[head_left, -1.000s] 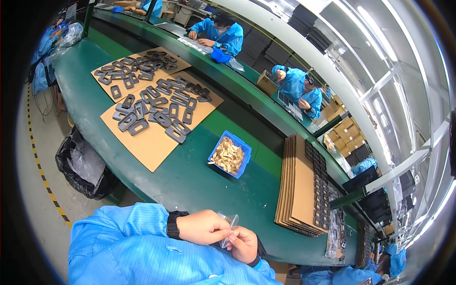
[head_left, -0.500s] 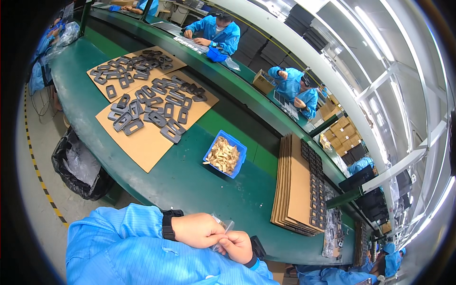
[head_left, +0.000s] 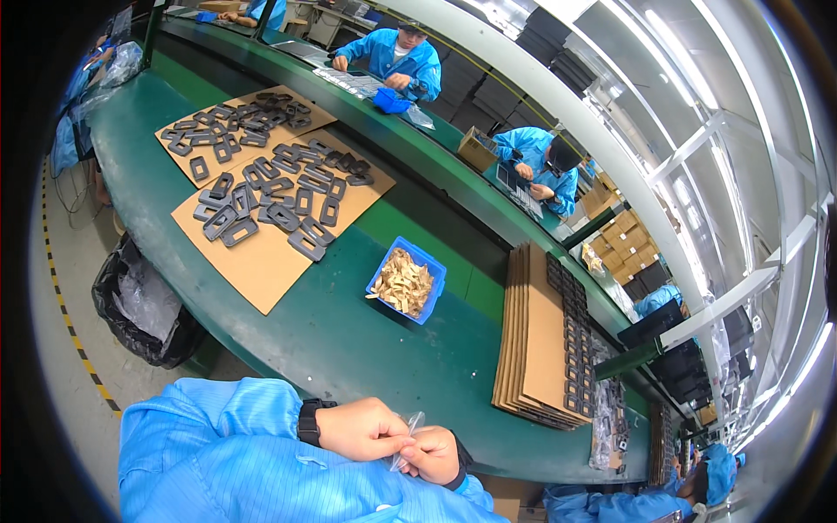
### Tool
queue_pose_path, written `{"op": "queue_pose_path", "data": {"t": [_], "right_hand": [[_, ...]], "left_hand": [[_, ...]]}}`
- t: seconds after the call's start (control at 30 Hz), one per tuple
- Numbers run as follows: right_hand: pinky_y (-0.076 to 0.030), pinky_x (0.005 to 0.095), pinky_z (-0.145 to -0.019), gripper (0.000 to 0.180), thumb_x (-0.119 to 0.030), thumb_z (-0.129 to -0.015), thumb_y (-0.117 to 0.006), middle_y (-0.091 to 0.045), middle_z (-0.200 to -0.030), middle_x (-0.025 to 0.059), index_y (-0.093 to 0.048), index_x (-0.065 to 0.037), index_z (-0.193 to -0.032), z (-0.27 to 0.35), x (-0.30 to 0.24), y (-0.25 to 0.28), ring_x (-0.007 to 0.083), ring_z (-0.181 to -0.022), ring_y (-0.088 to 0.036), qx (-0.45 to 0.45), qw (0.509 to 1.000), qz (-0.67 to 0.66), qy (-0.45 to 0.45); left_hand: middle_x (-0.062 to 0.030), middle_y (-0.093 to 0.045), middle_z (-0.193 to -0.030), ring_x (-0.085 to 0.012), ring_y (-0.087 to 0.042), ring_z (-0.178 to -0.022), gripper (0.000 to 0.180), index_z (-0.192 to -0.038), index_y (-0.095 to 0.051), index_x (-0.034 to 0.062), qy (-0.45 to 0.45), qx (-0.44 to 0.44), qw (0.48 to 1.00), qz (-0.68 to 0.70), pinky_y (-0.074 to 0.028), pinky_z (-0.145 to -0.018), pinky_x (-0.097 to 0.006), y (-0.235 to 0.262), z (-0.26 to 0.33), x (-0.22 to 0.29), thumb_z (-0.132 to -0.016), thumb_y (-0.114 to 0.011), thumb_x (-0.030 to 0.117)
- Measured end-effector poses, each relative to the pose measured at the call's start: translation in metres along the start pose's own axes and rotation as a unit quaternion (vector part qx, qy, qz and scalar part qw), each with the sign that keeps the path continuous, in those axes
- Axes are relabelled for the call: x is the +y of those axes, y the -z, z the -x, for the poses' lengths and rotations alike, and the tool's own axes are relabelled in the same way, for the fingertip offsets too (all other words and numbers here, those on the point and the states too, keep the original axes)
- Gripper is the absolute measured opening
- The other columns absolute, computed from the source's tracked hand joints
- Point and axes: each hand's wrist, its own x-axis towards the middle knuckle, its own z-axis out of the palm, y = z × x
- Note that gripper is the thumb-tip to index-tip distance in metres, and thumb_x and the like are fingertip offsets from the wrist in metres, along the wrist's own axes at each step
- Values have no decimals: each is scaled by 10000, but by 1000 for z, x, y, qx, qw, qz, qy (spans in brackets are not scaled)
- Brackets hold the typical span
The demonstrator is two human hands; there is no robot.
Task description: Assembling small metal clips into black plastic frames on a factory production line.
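Close to my body, at the near edge of the green workbench [head_left: 349, 357], both my hands meet over a small clear plastic bag [head_left: 413, 424]. My left hand [head_left: 362, 429] pinches the bag from the left, fingers closed. From the right, my right hand [head_left: 433, 455] grips it too, its thumb against the left fingertips. What the bag contains, if anything, is hidden by the fingers. Beyond my hands stands a blue plastic bin [head_left: 433, 295] heaped with small tan, flat pieces [head_left: 403, 281].
Cardboard sheets [head_left: 253, 283] at the left carry many black rectangular frames [head_left: 281, 216]. A cardboard stack [head_left: 540, 349] with rows of black frames [head_left: 577, 349] stands at the right. A black-lined waste bin [head_left: 139, 305] is beside the bench. Co-workers in blue sit across the line.
Both hands stay together on the bag, with the fingers slightly shifted and more of the clear plastic showing above them. Across the line, a co-worker's raised hand has come down to the work.
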Motion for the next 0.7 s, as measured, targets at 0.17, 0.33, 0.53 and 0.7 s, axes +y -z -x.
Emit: {"op": "queue_pose_path", "data": {"t": [0.17,0.33,0.53,0.7], "right_hand": [[-365,238,-409,331,-101,-932,-634,-584,-590,90,-608,33,-630,15,12,-8,108,-448,-505,113,980,-163,-10],[-326,255,-388,333,48,-841,-570,-545,-512,91,-539,32,-511,9,7,-8,112,-410,-460,340,939,49,-13],[-376,263,-431,320,35,-872,-603,-573,-539,76,-568,26,-554,4,-6,-12,113,-452,-504,231,964,128,19],[-495,290,-832,107,-15,-928,-610,-678,-993,117,-622,36,-1021,-5,20,-13,188,-916,-640,344,931,-97,77]], "left_hand": [[-72,-454,-566,-84,-380,-535,323,-697,-533,5,92,83,991,52,-345,-486,-315,9,2,-2,-987,-555,146],[-86,-550,-556,-219,-538,-471,353,-605,-504,20,-4,85,960,-265,-413,-477,-373,23,3,9,-900,-617,179],[-131,-656,-674,-342,-651,-612,187,-967,-526,37,97,137,932,-322,-516,-571,-442,22,-4,20,-832,-614,132],[-180,-722,-906,-316,-714,-820,268,-1115,-407,27,107,187,958,-188,-548,-691,-403,37,-4,10,-861,-478,-20]]}}
